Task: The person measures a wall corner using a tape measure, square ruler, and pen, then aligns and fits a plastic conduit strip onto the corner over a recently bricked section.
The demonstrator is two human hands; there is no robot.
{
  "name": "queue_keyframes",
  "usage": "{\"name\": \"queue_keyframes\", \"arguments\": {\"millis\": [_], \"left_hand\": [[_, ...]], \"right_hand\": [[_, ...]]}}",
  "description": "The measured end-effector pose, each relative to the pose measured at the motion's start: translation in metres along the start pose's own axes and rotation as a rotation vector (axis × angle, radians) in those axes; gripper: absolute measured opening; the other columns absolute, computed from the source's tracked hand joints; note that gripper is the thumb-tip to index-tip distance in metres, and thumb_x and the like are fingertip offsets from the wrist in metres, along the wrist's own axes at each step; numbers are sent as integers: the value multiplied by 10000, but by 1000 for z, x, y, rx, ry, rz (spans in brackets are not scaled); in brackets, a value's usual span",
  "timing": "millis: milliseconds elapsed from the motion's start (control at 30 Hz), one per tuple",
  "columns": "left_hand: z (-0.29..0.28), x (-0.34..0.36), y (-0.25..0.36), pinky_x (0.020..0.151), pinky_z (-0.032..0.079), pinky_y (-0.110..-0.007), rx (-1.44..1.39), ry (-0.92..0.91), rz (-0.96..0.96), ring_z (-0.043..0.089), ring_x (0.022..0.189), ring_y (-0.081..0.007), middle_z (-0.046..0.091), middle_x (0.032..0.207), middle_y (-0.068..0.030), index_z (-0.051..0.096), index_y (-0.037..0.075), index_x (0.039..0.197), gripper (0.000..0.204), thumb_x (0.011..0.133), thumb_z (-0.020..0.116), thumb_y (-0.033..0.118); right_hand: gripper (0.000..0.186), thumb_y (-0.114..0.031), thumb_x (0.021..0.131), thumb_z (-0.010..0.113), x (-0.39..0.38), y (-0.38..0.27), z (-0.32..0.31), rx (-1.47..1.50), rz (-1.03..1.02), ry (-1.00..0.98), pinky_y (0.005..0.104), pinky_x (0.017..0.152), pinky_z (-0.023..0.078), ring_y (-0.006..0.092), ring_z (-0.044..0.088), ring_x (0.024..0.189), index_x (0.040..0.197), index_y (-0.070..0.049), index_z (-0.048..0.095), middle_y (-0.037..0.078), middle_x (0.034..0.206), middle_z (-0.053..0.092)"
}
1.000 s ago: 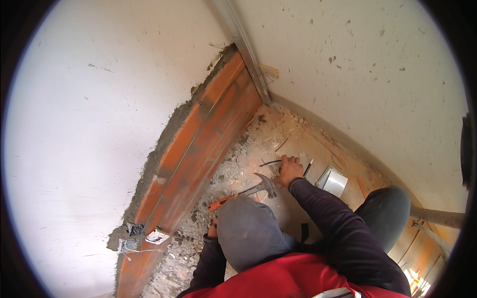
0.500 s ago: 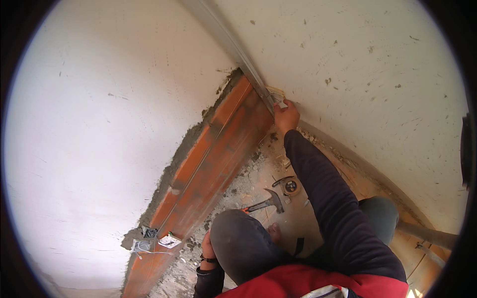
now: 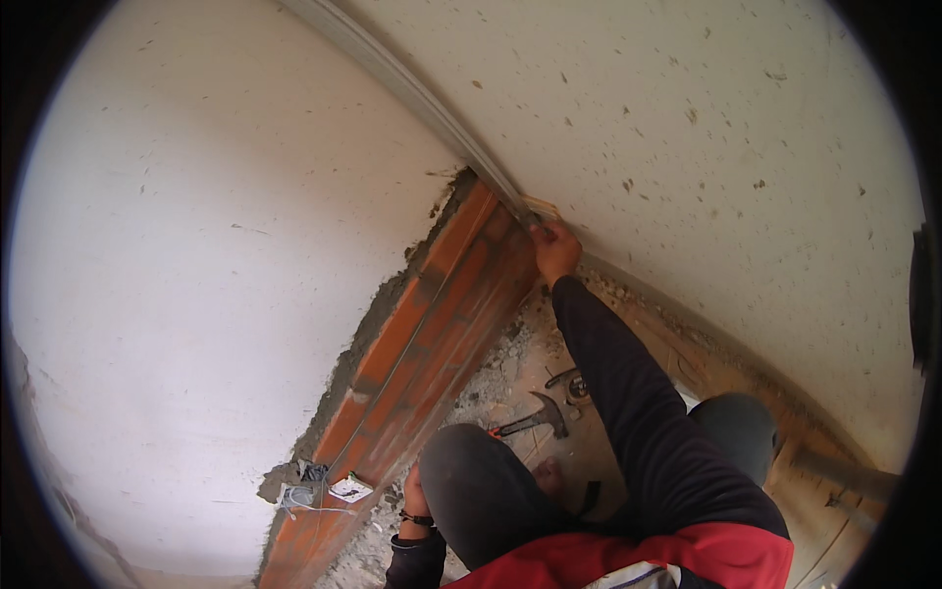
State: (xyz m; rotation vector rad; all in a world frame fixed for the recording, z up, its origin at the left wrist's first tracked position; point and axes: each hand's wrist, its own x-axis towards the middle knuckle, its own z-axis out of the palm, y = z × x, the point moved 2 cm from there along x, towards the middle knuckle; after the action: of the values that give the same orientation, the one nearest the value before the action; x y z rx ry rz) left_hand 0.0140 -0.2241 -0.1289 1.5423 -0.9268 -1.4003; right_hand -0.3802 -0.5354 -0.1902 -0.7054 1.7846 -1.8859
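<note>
Held the right hand (image 3: 557, 253) narrow at the foot of the metal profile (image 3: 422, 98), beside a wooden piece (image 3: 542, 207), near the floor's (image 3: 589, 452) far corner; could not tell whether gripping. Rested the left hand (image 3: 415, 494) beside the knee (image 3: 476, 491), state hidden.

Right hand (image 3: 557, 251) is out front at the low end of the corner strip (image 3: 412, 93), which runs up where the two walls meet. Wood piece (image 3: 542, 207) sits just beyond my fingers. Brick band (image 3: 432, 314) along the base of the left wall (image 3: 196, 294). Loose cable (image 3: 294, 497) at its near end, square plate (image 3: 350, 488) right of that. Left hand (image 3: 414, 488) is outside my left knee (image 3: 474, 491). Hammer (image 3: 535, 417) on the floor, between that knee and my right forearm (image 3: 618, 383).
</note>
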Motion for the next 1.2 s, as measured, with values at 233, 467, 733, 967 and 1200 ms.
{"name": "queue_keyframes", "arguments": {"millis": [233,467,733,967,1200], "left_hand": [[34,-4,65,988,430,-311,121,9,131,565,1142,-195,623,1210,-93,581,1,1239,418,993,461,317],[94,21,172,988,433,-307,540,-45,435,571,1129,-166,633,1210,-58,577,68,1271,329,984,552,227],[244,115,202,1012,417,-403,-188,-237,-51,540,1178,-264,544,1351,-114,485,72,1364,486,971,536,353],[317,201,219,837,489,-354,-533,-131,7,587,952,-195,590,1189,-86,541,45,1252,406,1008,475,361],[334,306,203,608,483,-328,-735,186,222,573,638,-159,593,703,-16,617,103,815,382,1014,442,377]], "right_hand": [[227,-229,901,654,-16,-20,-5,23,-231,56,368,686,503,273,623,693,903,-4,683,113,747,646],[223,-212,979,530,-4,-139,-13,512,8,-299,254,542,429,105,506,544,891,-27,617,10,647,550],[211,-215,978,514,0,-206,-24,657,98,-269,265,479,408,116,483,494,859,-53,577,-5,611,493],[186,-202,973,524,15,-214,-32,513,44,-309,264,475,402,111,464,499,877,-54,582,-5,618,483],[112,-195,944,572,35,-191,-42,287,14,-414,275,538,407,102,452,590,919,-89,592,-33,691,445]]}}
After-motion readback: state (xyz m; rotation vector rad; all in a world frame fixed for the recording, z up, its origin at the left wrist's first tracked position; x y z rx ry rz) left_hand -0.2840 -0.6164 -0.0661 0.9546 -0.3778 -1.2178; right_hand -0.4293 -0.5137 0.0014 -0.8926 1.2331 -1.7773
